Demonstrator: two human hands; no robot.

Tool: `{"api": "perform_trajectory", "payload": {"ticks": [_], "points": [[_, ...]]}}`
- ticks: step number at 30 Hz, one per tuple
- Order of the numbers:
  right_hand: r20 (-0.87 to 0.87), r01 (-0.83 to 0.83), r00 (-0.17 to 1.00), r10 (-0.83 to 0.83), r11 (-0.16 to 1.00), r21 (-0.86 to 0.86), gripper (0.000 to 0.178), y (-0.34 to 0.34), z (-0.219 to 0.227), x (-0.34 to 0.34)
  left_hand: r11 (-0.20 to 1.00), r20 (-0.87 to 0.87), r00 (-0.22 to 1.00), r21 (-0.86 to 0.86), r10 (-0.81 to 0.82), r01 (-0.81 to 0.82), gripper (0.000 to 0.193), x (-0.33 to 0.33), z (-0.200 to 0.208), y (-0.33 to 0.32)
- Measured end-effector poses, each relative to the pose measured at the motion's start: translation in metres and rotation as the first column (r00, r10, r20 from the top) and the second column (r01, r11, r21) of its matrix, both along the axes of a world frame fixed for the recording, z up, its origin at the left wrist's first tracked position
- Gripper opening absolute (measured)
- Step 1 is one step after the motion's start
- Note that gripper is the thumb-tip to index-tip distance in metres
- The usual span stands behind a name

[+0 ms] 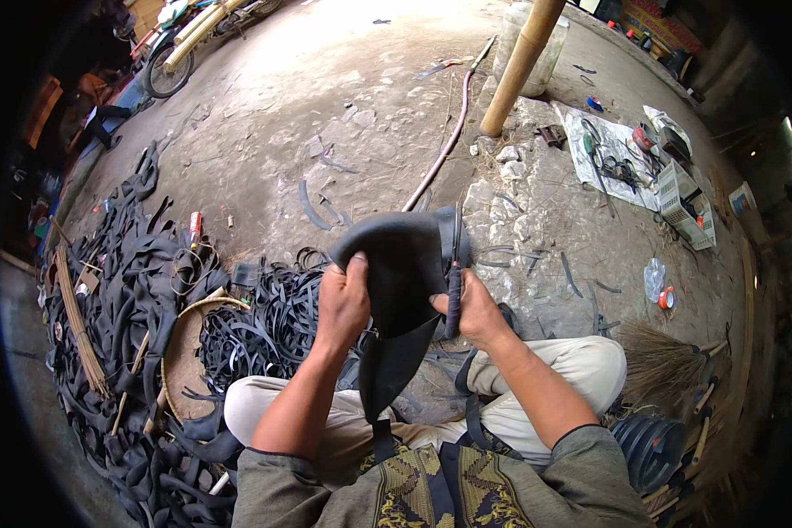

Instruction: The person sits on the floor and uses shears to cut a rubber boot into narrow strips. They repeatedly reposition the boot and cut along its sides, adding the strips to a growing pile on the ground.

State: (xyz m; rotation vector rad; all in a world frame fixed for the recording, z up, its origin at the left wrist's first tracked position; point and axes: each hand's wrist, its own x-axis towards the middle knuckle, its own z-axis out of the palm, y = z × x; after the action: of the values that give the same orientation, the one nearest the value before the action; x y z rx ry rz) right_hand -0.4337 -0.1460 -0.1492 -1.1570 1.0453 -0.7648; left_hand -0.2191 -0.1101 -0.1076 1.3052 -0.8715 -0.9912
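Observation:
A wide, curved piece of black rubber sheet (pixel 405 273) is held up in front of me, its lower end hanging between my knees. My left hand (pixel 343 295) grips its left edge, thumb on the near face. On the other side, my right hand (pixel 468 308) is closed around a cutting tool (pixel 454 290) with a dark wrapped handle and a thin pointed blade. That blade points away from me along the sheet's right edge. Whether it is a knife or scissors I cannot tell. The right thumb reaches toward the rubber.
Cut black strips (pixel 268 317) lie tangled at left, beside a large heap of rubber pieces (pixel 123 308) and a round woven tray (pixel 180 352). A bamboo post (pixel 524 66) stands ahead. Farther right are a tool-strewn sheet (pixel 581 132), a white basket (pixel 685 207) and a broom (pixel 664 361).

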Motion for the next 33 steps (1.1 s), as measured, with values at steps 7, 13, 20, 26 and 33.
{"api": "perform_trajectory", "payload": {"ticks": [7,13,20,26,33], "points": [[0.375,-0.131,0.925,0.056,0.976,0.176,0.042,-0.018,0.039,-0.012,0.976,-0.376,0.921,0.144,-0.100,0.165,0.057,0.007,0.005,-0.001],[0.493,0.117,0.858,-0.143,0.990,0.084,0.043,-0.031,0.056,-0.021,0.659,-0.375,0.718,0.295,-0.586,0.692,0.073,0.000,0.009,0.016],[0.425,0.314,0.853,-0.304,0.948,0.048,0.031,-0.043,0.041,-0.036,0.599,-0.640,0.659,0.364,-0.396,0.713,0.058,-0.007,0.000,0.018],[0.358,0.157,0.916,-0.179,0.983,0.091,0.026,-0.041,0.040,-0.038,0.878,-0.399,0.820,0.068,-0.412,0.474,0.039,-0.032,-0.012,0.016],[0.014,0.009,1.000,-0.010,0.999,0.048,0.039,-0.014,0.021,-0.018,0.972,-0.395,0.899,0.056,-0.187,0.226,0.026,-0.014,-0.011,0.006]]}}
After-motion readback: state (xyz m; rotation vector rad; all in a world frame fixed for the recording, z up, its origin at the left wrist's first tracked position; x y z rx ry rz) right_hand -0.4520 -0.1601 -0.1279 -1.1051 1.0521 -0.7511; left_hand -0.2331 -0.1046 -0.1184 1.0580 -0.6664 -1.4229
